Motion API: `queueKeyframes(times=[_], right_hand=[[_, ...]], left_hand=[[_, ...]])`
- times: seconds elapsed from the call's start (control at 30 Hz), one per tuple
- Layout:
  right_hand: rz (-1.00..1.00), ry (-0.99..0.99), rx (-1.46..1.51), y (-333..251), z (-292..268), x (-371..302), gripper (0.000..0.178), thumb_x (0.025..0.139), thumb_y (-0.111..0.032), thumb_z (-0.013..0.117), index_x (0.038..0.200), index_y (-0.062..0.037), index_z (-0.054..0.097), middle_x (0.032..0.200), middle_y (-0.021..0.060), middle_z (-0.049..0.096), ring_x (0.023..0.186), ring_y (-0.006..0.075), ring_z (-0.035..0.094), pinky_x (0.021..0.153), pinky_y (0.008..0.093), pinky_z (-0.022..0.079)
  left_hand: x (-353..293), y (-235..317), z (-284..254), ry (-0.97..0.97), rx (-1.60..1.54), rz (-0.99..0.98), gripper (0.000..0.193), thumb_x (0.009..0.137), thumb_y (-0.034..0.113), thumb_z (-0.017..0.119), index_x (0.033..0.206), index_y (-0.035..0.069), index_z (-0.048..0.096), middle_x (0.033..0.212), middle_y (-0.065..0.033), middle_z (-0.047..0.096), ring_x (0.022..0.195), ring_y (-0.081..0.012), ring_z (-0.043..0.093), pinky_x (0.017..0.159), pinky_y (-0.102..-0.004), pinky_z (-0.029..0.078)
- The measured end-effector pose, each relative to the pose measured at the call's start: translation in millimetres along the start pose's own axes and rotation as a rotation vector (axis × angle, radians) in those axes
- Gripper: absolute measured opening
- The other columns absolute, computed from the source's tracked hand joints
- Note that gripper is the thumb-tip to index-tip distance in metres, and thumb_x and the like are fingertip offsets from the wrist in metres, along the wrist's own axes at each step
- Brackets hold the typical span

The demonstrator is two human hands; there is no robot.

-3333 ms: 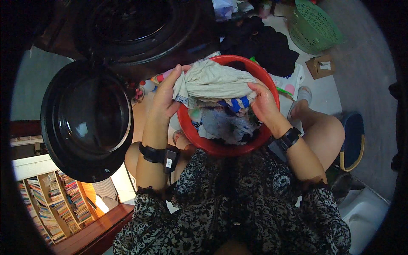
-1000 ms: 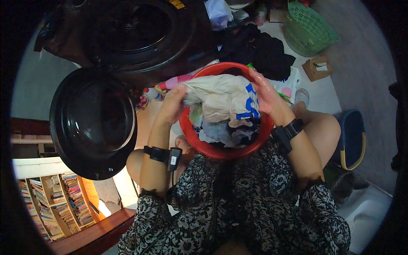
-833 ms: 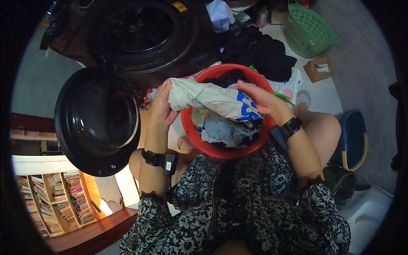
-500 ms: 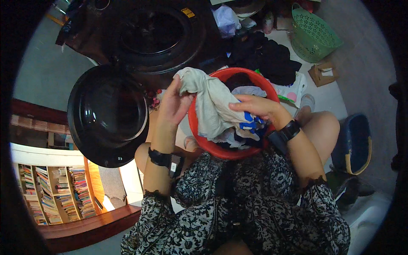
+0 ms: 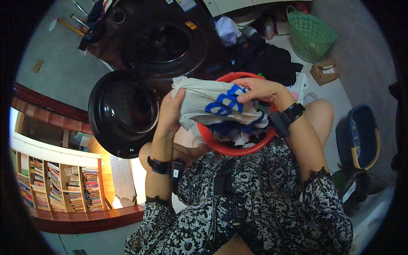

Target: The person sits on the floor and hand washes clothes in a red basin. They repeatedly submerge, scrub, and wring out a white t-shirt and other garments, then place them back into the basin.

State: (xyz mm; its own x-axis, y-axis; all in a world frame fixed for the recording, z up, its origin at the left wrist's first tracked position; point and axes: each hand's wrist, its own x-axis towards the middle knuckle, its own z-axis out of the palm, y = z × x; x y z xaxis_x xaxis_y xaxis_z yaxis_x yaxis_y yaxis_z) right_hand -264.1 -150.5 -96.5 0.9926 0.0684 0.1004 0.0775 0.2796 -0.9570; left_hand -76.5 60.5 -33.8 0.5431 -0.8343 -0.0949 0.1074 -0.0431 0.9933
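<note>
I have fingers of the left hand (image 5: 171,111) and right hand (image 5: 270,91) pinching the pale cloth (image 5: 195,97) above the red basin (image 5: 238,151). Its left end overhangs the rim; a slipping left pinch could, I judge, drop it outside.

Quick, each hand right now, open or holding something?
Left hand: closed, holding the left end of the pale cloth.
Right hand: closed on the same cloth, at its blue print.
</note>
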Motion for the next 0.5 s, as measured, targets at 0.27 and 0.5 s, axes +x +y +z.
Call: queueKeyframes(times=[0.27, 0.5], right_hand=[[0.116, 0.174, -0.323, -5, -21, -11, 0.051, 0.071, -0.016, 0.075, 0.117, -0.0001, 0.056, 0.108, 0.0048, 0.060, 0.096, 0.0133, 0.055, 0.090, 0.0261, 0.042], [0.024, 0.572, 0.197, -14, -11, -21, 0.033, 0.085, -0.024, 0.065, 0.110, -0.0025, 0.061, 0.103, 0.0048, 0.064, 0.097, 0.0139, 0.059, 0.085, 0.0292, 0.047]], left_hand=[[-25, 62, 3, -0.183, -0.632, -0.046, 0.049, 0.096, 0.038, 0.044, 0.127, 0.001, 0.047, 0.125, -0.0176, 0.054, 0.112, -0.0327, 0.055, 0.096, -0.0461, 0.044], [-10, 71, -30, -0.265, -0.790, -0.064, 0.048, 0.096, 0.038, 0.044, 0.128, 0.002, 0.048, 0.128, -0.0188, 0.053, 0.113, -0.0360, 0.054, 0.095, -0.0498, 0.044]])
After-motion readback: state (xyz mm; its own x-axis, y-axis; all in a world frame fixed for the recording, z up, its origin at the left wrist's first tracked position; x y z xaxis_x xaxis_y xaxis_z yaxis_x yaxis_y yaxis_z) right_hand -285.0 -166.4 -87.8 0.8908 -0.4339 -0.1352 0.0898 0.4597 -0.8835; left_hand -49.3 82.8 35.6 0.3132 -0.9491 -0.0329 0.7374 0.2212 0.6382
